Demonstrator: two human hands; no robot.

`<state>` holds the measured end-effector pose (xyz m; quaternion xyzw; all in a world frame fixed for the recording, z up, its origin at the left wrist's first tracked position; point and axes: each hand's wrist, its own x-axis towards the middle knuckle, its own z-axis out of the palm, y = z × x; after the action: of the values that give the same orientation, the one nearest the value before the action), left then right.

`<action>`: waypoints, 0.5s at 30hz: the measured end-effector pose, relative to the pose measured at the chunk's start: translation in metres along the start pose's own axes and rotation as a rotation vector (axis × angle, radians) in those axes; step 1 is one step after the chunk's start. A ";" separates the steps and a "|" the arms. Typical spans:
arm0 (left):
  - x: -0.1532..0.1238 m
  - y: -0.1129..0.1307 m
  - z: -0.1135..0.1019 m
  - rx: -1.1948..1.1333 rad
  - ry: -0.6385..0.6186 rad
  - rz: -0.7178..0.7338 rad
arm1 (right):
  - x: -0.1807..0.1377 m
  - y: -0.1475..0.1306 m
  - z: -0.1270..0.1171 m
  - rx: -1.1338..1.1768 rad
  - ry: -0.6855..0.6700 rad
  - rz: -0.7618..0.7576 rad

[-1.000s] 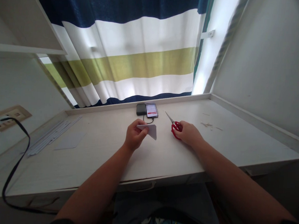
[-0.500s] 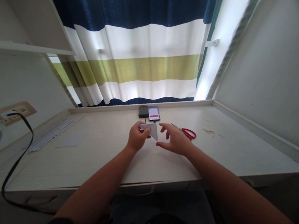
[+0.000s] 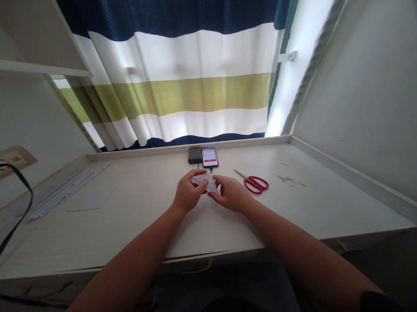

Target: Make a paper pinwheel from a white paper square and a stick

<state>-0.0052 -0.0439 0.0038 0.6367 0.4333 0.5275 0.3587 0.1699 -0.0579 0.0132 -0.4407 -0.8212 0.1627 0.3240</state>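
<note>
A small piece of folded white paper [image 3: 207,180], roughly triangular, is held above the desk between both hands. My left hand [image 3: 188,191] grips its left side, thumb on top and fingers underneath. At its right edge my right hand [image 3: 230,193] has thumb and forefinger closed on the paper's corners. Just right of that hand, red-handled scissors [image 3: 254,183] lie on the desk with blades pointing to the back left.
Behind the hands a phone [image 3: 210,158] with a lit screen lies beside a dark box-shaped device [image 3: 195,155]. Paper strips [image 3: 65,189] and a flat sheet [image 3: 92,199] lie at left. Small scraps [image 3: 286,179] are at right. A black cable [image 3: 16,231] hangs at left.
My right hand has moved left and closed on the paper's right edge; before, its fingers were spread apart from it. The scissors now show fully. The view has shifted slightly.
</note>
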 end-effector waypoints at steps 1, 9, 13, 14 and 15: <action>0.000 0.000 0.000 0.009 -0.007 0.000 | -0.001 0.000 0.000 0.010 0.002 0.008; -0.002 0.008 -0.004 0.044 -0.118 0.015 | -0.001 0.009 0.003 0.189 -0.045 0.060; -0.002 0.008 -0.002 0.030 -0.128 0.025 | 0.000 0.014 0.005 0.352 -0.122 0.075; -0.001 0.008 -0.002 0.028 -0.128 0.028 | 0.001 0.015 0.006 0.389 -0.139 0.078; -0.001 0.008 -0.001 0.026 -0.127 0.032 | 0.001 0.016 0.006 0.424 -0.151 0.080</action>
<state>-0.0050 -0.0478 0.0114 0.6804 0.4061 0.4859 0.3688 0.1754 -0.0479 0.0000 -0.3815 -0.7723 0.3772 0.3402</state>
